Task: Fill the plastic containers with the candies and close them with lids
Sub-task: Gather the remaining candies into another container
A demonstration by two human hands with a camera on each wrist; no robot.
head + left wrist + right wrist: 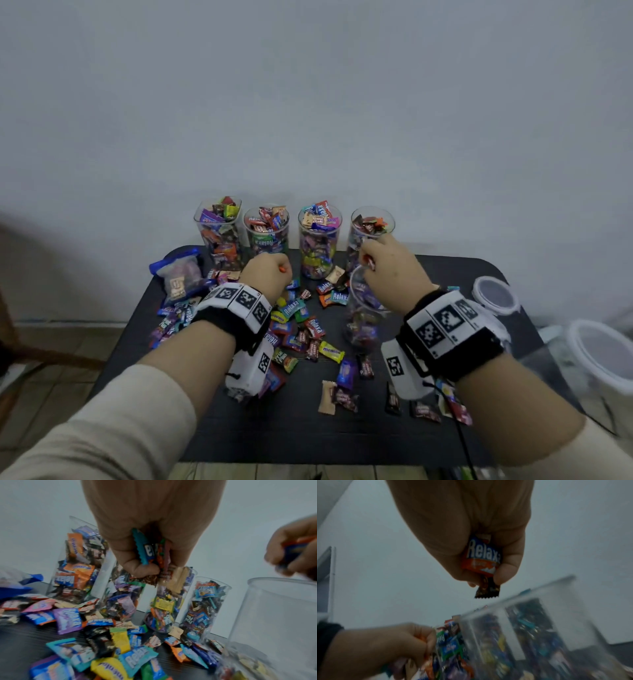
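Candies (301, 329) lie loose on the black table (274, 428), mostly beneath and between the two hands. Left hand (267, 274) is fisted around a bunch of wrapped candies (150, 553); teal, orange and pink wrapper ends protrude below the curled fingers (137, 566). Right hand (390, 267) grips an orange-and-blue candy (482, 557) and a dark-wrapped candy (488, 588) between thumb and fingers. It is positioned over the rim of a partly filled container (363, 315), which stands directly below it and to the right of the left hand. Four filled containers (267, 233) stand in a row beyond both hands, against the wall, all without lids. A blue-edged bag (181, 274) lies to the left of the left hand. A lid (495, 294) rests to the right of the right hand, near the table edge.
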